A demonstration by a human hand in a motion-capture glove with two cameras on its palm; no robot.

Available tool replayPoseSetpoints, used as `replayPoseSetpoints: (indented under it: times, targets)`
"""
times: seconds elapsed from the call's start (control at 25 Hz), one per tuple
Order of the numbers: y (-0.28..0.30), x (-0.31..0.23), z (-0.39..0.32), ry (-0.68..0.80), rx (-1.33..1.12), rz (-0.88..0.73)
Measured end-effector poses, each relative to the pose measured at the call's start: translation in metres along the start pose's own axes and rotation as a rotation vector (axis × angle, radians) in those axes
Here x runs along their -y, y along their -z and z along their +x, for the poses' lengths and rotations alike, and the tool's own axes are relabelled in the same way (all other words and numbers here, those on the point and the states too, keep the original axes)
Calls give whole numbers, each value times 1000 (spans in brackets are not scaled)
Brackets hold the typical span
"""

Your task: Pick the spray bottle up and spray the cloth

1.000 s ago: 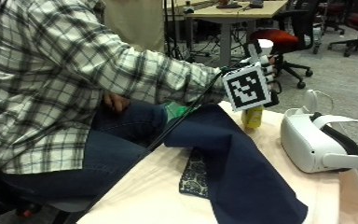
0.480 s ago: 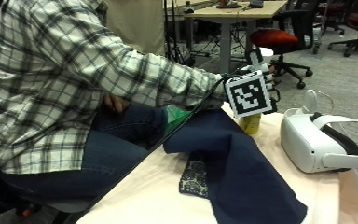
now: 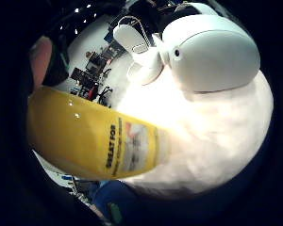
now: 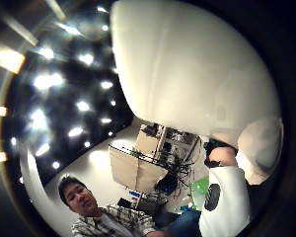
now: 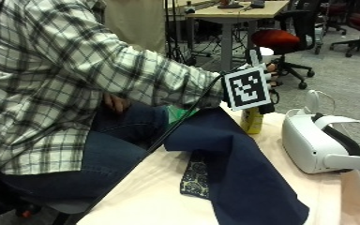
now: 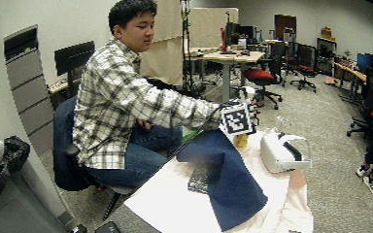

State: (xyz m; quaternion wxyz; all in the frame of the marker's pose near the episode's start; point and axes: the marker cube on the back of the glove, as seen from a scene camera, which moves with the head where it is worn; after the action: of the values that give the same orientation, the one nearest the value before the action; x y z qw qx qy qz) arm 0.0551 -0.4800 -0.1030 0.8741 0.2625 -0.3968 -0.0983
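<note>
A yellow spray bottle (image 5: 251, 121) with a white spray head (image 4: 187, 64) stands at the far side of the table, just beyond the navy cloth (image 5: 242, 168). My gloved right hand (image 5: 270, 89) is round the bottle's upper part, largely hidden in the outside view. The yellow body (image 3: 94, 141) lies right against the palm, with a bare fingertip (image 3: 40, 61) beside it. The cloth lies spread from the far edge toward the near edge of the table (image 5: 149, 201). In the wide outside view the bottle (image 6: 241, 141) stands between the cloth (image 6: 228, 179) and the headset.
A white VR headset (image 5: 317, 140) sits on the table to the right of the bottle, close by. A small patterned piece (image 5: 195, 176) peeks from under the cloth's left edge. Something green (image 5: 179, 112) lies at the far table edge. Office chairs and desks stand behind.
The hand has shifted only slightly at the bottle's top. The bottle, cloth and headset stay where they were.
</note>
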Motion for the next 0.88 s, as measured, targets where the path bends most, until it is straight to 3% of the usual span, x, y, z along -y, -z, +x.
replayPoseSetpoints:
  times: [0.44, 0.64, 0.88]
  targets:
    - [30, -20, -17, -7, -249, -165]
    - [69, -46, -38, -36, -582, -213]
    - [154, -99, -54, -212, -1000, -220]
